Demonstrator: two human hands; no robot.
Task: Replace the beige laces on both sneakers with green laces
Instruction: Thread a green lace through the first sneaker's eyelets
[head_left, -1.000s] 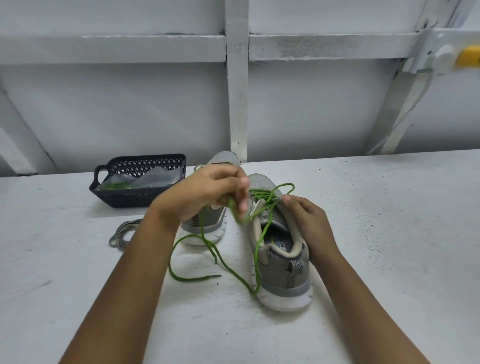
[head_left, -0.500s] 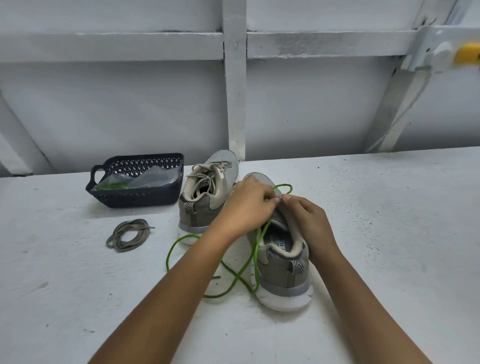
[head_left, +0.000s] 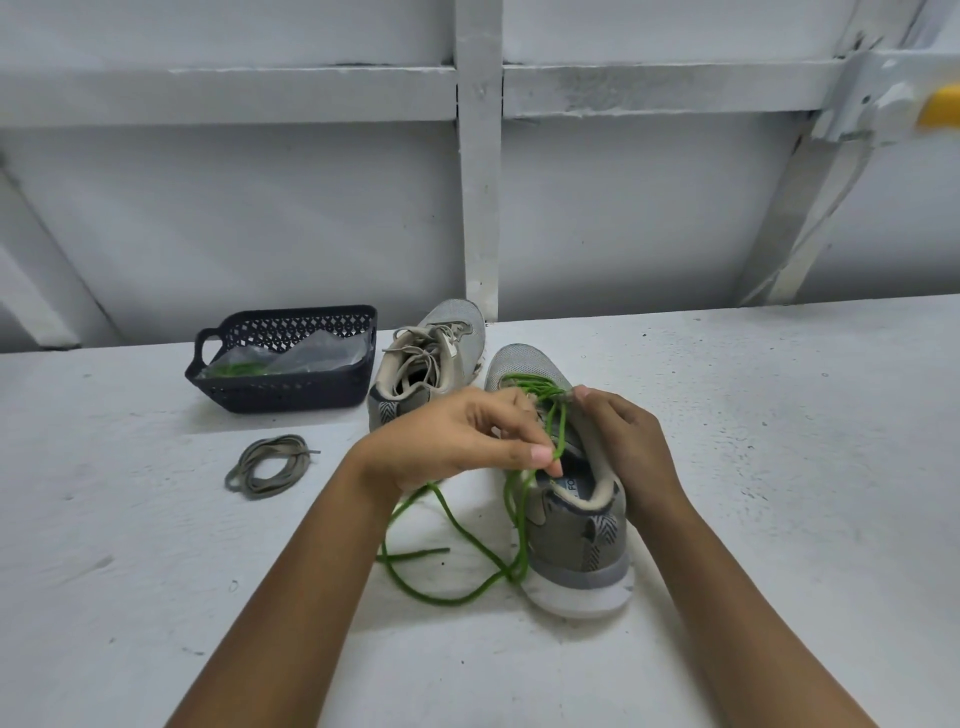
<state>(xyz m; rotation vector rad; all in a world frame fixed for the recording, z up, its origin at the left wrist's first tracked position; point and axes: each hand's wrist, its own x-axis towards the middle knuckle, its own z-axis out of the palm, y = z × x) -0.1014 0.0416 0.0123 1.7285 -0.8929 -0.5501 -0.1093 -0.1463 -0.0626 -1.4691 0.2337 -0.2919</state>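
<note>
White painted surface (head_left: 779, 467) filled the lower frame, with a white panelled wall behind. Near sneaker (head_left: 582, 551) stood at centre, heel toward the camera. Green lace (head_left: 457, 535) crossed its toe-end eyelets, and the long tails lay loose on the surface at lower centre. Left hand (head_left: 452, 441) pinched one strand of that lace between thumb and forefinger, just above the tongue. Right hand (head_left: 634, 452) wrapped the sneaker's right side, fingers curled, fingertips at the eyelet row; whether they also nipped the lace could not be told. Far sneaker (head_left: 431, 358), just behind at upper centre, carried beige laces. One removed beige lace (head_left: 270, 465) lay coiled at centre left. Dark basket (head_left: 283, 397) behind it held a clear bag (head_left: 301, 356) with something green inside. Judged step: lacing the first sneaker, partway up. Next move called for drawing the pinched strand's slack through, then feeding a free tip into the next open eyelet while the right hand steadied the upper.
</note>
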